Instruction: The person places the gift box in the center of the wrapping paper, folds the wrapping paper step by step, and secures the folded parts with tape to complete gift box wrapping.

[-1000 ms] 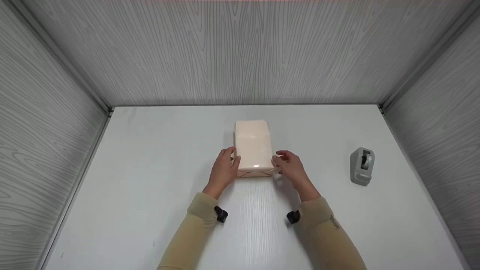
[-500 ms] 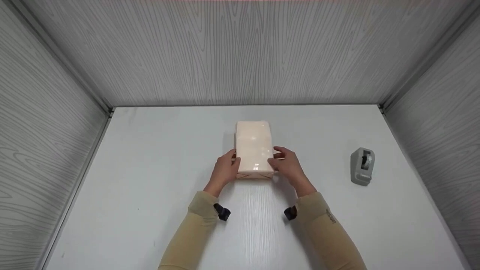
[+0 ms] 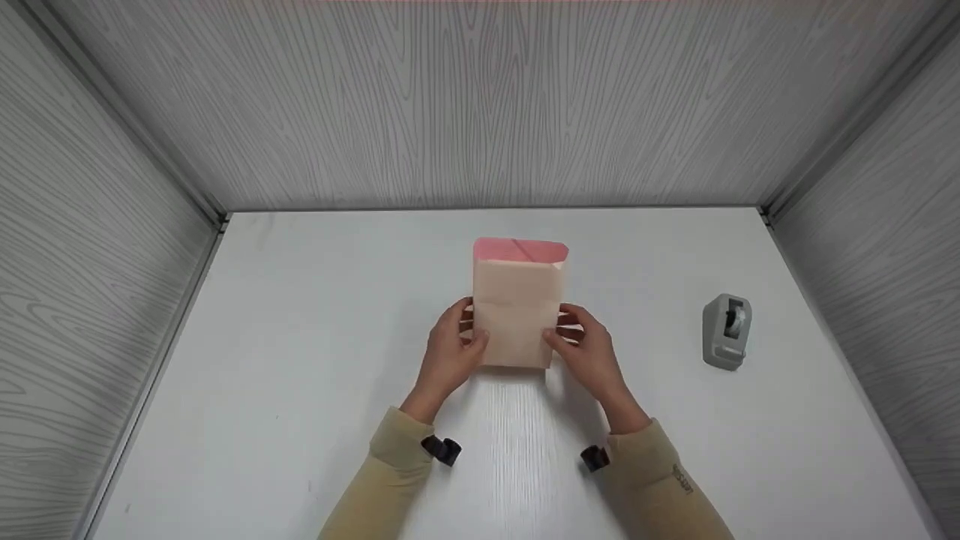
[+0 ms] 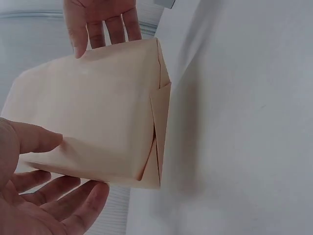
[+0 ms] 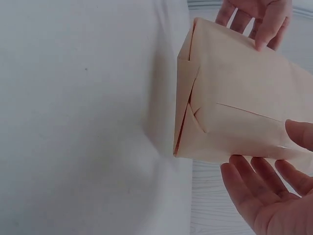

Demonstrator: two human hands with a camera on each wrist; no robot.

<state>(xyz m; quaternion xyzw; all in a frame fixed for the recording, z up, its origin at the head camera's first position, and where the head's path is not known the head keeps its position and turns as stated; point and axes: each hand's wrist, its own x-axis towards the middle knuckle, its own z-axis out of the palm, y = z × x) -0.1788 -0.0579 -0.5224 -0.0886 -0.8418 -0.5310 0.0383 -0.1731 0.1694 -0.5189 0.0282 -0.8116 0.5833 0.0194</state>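
Note:
A peach-coloured, paper-wrapped box (image 3: 517, 315) is held up at a tilt over the white table, its far end pink with a diagonal line across it. My left hand (image 3: 448, 354) grips the box's left side, thumb on the face turned to me and fingers along the edge. On the opposite side my right hand (image 3: 592, 352) holds it the same way. In the left wrist view, the near end of the wrapped box (image 4: 155, 122) shows folded triangular flaps. A paper seam runs along the box's face (image 5: 244, 88) in the right wrist view.
A grey tape dispenser (image 3: 724, 332) with a roll in it stands on the right part of the white table (image 3: 262, 360). Grey wood-grain panels (image 3: 480, 105) enclose the table at the back and both sides.
The wrapped box lay flat with a smooth face up; now it is tilted up off the table, showing its pink far end. Both hands have closed on its sides and risen with it.

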